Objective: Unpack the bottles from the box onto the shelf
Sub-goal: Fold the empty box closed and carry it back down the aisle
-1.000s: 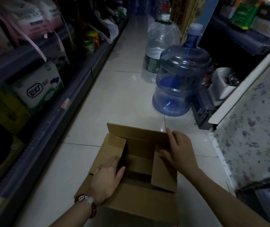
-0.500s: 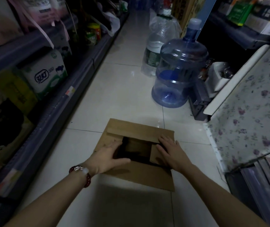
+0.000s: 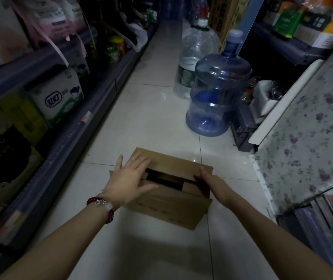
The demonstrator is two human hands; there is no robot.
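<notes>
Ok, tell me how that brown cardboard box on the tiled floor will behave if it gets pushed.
The brown cardboard box would probably slide easily, since the glossy tiled floor looks smooth. Its flaps are partly folded over a dark gap, so the top likely flexes under the left hand and right hand. Its contents are hidden, so I cannot judge its weight.

brown box [image 3: 169, 207], blue jug [image 3: 218, 93], floral cloth [image 3: 311, 138]
</notes>
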